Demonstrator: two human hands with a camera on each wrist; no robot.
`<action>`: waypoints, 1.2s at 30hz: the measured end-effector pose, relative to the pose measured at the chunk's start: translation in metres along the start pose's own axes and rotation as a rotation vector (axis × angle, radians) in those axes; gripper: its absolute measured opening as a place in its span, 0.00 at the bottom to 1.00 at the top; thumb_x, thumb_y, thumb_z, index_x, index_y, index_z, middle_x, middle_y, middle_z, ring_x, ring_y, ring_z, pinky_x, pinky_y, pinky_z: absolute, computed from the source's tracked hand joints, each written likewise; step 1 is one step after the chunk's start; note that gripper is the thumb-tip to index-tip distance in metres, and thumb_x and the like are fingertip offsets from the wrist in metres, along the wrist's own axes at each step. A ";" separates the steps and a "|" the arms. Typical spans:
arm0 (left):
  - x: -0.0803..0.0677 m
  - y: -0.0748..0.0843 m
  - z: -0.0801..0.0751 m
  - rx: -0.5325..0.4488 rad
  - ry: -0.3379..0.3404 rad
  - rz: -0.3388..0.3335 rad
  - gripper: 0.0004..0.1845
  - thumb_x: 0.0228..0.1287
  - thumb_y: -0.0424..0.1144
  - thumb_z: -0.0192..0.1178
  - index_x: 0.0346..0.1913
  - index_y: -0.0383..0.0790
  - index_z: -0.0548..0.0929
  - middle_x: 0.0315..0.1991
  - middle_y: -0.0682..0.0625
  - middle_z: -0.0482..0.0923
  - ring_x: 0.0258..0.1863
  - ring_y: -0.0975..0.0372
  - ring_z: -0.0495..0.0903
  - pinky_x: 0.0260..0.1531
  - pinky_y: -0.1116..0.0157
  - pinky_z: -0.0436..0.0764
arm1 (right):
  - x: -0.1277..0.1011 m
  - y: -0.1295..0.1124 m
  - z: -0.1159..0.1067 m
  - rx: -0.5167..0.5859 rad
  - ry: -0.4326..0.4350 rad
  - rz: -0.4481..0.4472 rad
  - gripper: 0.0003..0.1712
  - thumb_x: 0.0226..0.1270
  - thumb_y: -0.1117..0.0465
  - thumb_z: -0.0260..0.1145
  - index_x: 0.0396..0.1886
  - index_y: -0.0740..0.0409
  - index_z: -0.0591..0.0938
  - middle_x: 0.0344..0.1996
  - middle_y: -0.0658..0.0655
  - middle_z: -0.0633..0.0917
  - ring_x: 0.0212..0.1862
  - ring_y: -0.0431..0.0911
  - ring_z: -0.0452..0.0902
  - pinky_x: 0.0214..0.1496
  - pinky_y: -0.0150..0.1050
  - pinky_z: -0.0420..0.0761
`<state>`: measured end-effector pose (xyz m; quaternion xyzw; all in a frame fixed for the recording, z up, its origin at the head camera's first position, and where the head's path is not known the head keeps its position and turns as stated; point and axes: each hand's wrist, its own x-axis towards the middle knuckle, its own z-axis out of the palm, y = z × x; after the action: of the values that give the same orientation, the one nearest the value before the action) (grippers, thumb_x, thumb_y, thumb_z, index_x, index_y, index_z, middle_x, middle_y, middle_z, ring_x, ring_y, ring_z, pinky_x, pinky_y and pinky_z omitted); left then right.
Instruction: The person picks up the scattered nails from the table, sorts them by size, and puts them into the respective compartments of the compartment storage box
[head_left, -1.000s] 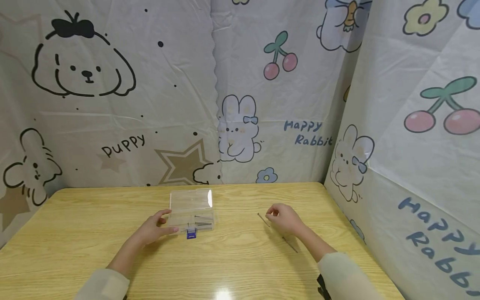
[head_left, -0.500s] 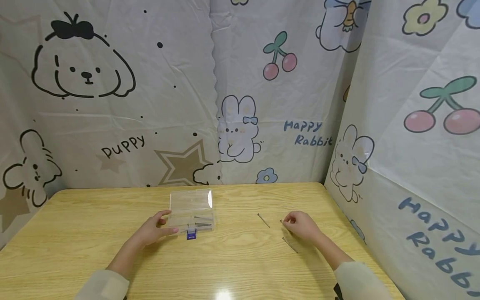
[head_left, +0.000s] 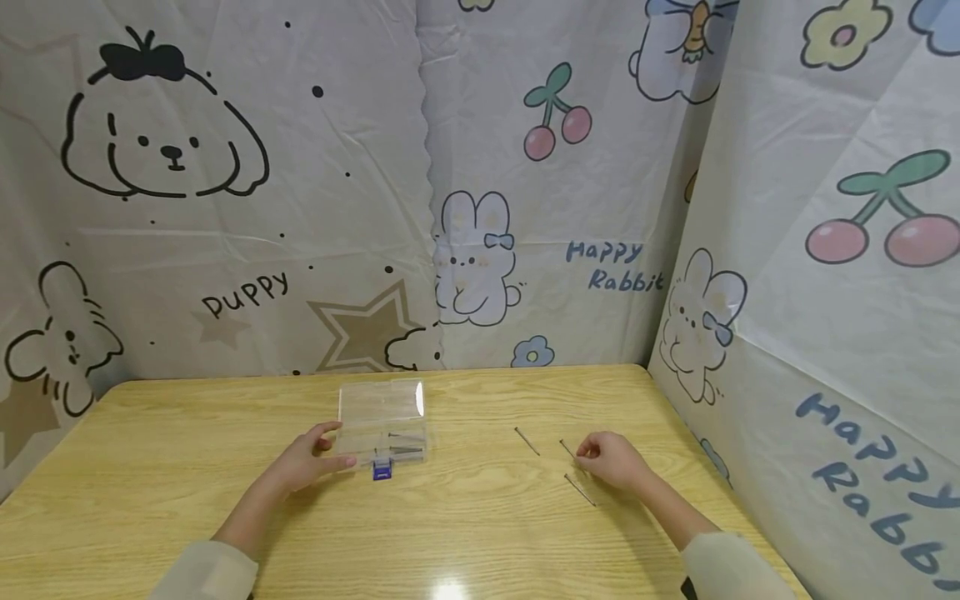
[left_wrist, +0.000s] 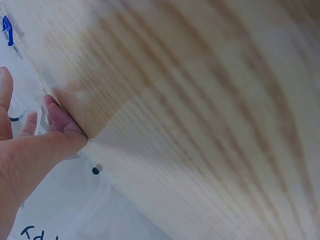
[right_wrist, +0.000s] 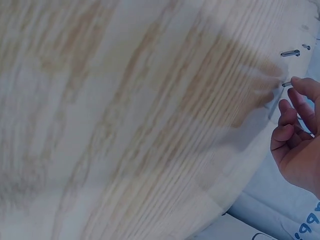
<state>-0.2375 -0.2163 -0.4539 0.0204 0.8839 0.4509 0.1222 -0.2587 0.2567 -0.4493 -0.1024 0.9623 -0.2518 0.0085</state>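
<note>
A clear plastic box [head_left: 363, 442] stands with its lid [head_left: 381, 402] raised at the back and a blue latch [head_left: 382, 471] at its front. Slim metal nails [head_left: 407, 450] lie inside. My left hand [head_left: 300, 458] holds the box at its left side, thumb at the front corner, fingers farther back. On the right, my right hand [head_left: 615, 461] pinches the lower end of a nail [head_left: 567, 447] between thumb and finger, close over the table. One nail [head_left: 527, 441] lies to its left, and another nail [head_left: 580, 490] lies just in front.
The wood-grain table [head_left: 465, 533] runs back to a printed cloth [head_left: 360, 208] hung as a wall. A second cloth wall [head_left: 825, 350] rises along the table's right edge, beyond my right hand.
My right hand has moved right and slightly toward me, from beside the left nail to the middle one, which now shows between the other two. My left hand and the box stay in place.
</note>
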 end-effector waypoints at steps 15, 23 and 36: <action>-0.001 0.002 0.000 0.004 0.003 0.006 0.45 0.57 0.52 0.65 0.70 0.34 0.55 0.61 0.25 0.60 0.61 0.34 0.61 0.58 0.40 0.65 | -0.002 0.007 0.003 0.025 -0.024 0.057 0.04 0.58 0.65 0.65 0.25 0.58 0.82 0.18 0.49 0.78 0.23 0.40 0.69 0.27 0.31 0.69; -0.002 0.003 0.001 0.016 0.006 0.009 0.45 0.57 0.52 0.65 0.70 0.34 0.55 0.61 0.25 0.61 0.61 0.34 0.61 0.58 0.39 0.65 | -0.001 0.005 0.004 0.038 -0.005 0.108 0.03 0.58 0.65 0.63 0.27 0.60 0.81 0.21 0.50 0.79 0.24 0.40 0.71 0.27 0.31 0.71; -0.002 0.003 0.000 0.019 0.010 0.010 0.45 0.57 0.52 0.64 0.70 0.34 0.55 0.61 0.25 0.62 0.61 0.34 0.62 0.58 0.39 0.64 | 0.010 -0.012 -0.001 0.058 0.019 0.049 0.04 0.59 0.65 0.61 0.28 0.60 0.81 0.24 0.51 0.79 0.28 0.41 0.70 0.32 0.33 0.72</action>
<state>-0.2359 -0.2152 -0.4511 0.0236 0.8888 0.4430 0.1154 -0.2664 0.2451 -0.4427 -0.0762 0.9569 -0.2800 0.0084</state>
